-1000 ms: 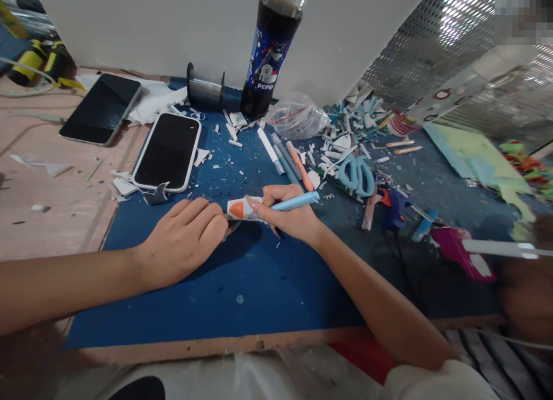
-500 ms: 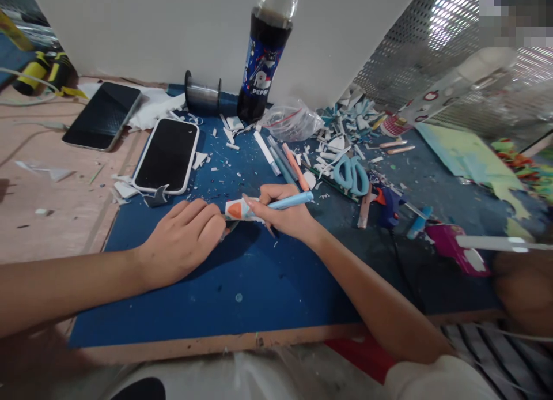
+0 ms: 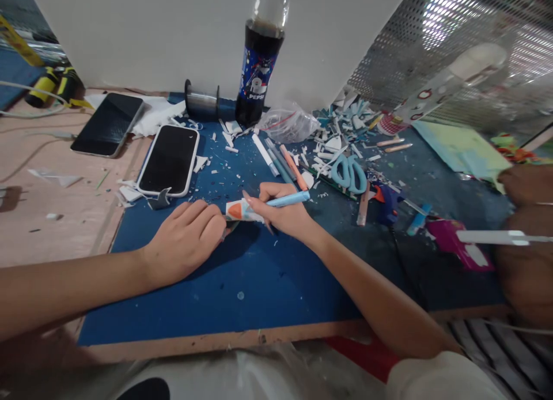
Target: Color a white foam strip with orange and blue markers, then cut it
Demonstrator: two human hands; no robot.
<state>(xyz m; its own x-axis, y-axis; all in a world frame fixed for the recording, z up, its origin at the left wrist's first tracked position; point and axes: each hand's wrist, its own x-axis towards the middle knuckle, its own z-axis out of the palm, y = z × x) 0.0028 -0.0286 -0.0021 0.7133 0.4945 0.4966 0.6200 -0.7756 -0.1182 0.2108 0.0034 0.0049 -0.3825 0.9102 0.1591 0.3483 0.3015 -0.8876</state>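
Note:
My left hand (image 3: 184, 238) rests on the blue work surface (image 3: 181, 313), its fingers closed on the left end of a small white piece with an orange patch (image 3: 235, 210). In my right hand (image 3: 283, 212) is a light-blue marker (image 3: 288, 199), pinched near its tip and slanting up to the right. The tip is hidden behind the fingers, over the piece's right part. Just beyond my right hand lie an orange marker (image 3: 294, 166), a grey-blue marker (image 3: 280, 165) and a white marker (image 3: 265, 154).
Light-blue scissors (image 3: 349, 174) and a blue glue gun (image 3: 389, 210) lie to the right. Behind stand a Pepsi bottle (image 3: 257, 71) and a wire spool (image 3: 202, 100). A white-edged phone (image 3: 169, 159) is at left; scraps (image 3: 341, 129) are heaped behind. Another person's arm (image 3: 525, 244) is at far right.
The view has shifted slightly. My hands keep their hold on the piece and the marker almost unchanged. At far right, the other person's hand has come into view over the surface.

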